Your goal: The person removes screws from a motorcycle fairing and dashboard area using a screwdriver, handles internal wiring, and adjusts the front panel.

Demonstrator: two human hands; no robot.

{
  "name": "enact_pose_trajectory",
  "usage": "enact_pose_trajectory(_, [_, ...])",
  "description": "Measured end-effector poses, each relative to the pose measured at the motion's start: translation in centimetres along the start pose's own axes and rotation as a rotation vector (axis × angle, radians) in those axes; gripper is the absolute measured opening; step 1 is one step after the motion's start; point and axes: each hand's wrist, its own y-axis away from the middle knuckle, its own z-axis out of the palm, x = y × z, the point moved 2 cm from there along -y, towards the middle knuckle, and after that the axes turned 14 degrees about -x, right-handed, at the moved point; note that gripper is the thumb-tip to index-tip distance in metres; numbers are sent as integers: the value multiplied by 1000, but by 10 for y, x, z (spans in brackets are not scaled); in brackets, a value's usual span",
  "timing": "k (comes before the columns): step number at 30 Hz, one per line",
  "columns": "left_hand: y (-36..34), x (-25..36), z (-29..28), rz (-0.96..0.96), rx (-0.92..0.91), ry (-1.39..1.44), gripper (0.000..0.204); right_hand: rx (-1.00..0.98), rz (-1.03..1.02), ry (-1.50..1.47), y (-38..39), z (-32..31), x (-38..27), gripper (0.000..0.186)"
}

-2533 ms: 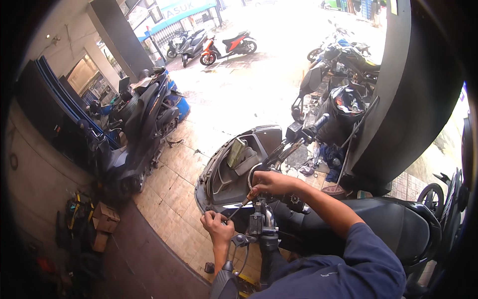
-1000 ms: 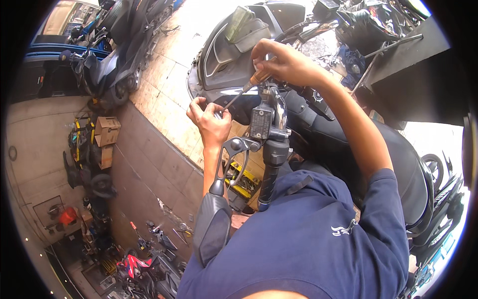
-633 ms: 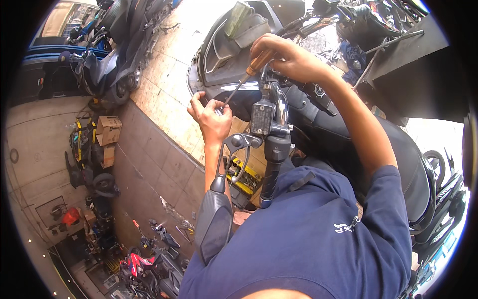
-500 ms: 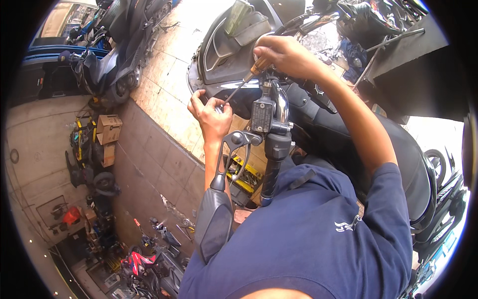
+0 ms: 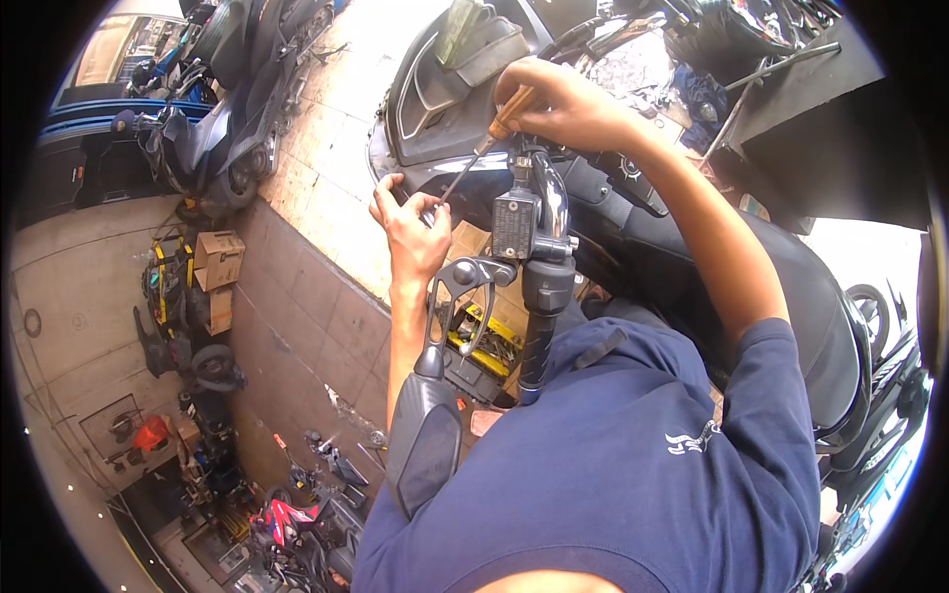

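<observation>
My right hand [image 5: 573, 107] is closed round the amber handle of a screwdriver [image 5: 512, 111]. The shaft slants down and left, its tip ending at the fingers of my left hand [image 5: 410, 235]. Those left fingers are curled and pinched by the tip, beside the edge of the scooter's [image 5: 474, 173] dark front bodywork. Whatever they grip is mostly hidden; a small dark, shiny bit shows between them. Right of my left hand stands a black brake fluid reservoir [image 5: 512, 225] on the handlebar [image 5: 539, 346], with a mirror [image 5: 425, 435] on its stem above my left forearm.
An open yellow-and-black toolbox [image 5: 484, 341] sits below the handlebar. The black seat [image 5: 751, 287] stretches right. Cardboard boxes [image 5: 217, 259] and a tire [image 5: 215, 366] lie to the left, a parked motorcycle [image 5: 213, 138] at upper left. A dark box-like panel [image 5: 820, 128] fills the upper right.
The screwdriver handle has tilted slightly in my right hand, which has turned and shows more of the handle. My left hand stays at the tip; the view has shifted a little.
</observation>
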Motion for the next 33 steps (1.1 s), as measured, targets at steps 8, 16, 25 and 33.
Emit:
enact_pose_trajectory(8, [-21, 25, -26, 55, -88, 64, 14, 212, -181, -499, 31, -34, -21, 34])
enact_pose_trajectory(16, [-87, 82, -69, 474, -167, -238, 14, 822, -254, -608, 173, -104, -19, 23])
enact_pose_trajectory(25, [-223, 158, -20, 790, -37, -1083, 22, 1097, -85, -557, 280, -67, -11, 26])
enact_pose_trajectory(33, [-228, 146, -11, 590, -224, -1121, 39, 1230, -60, -756, 335, -45, 15, 25])
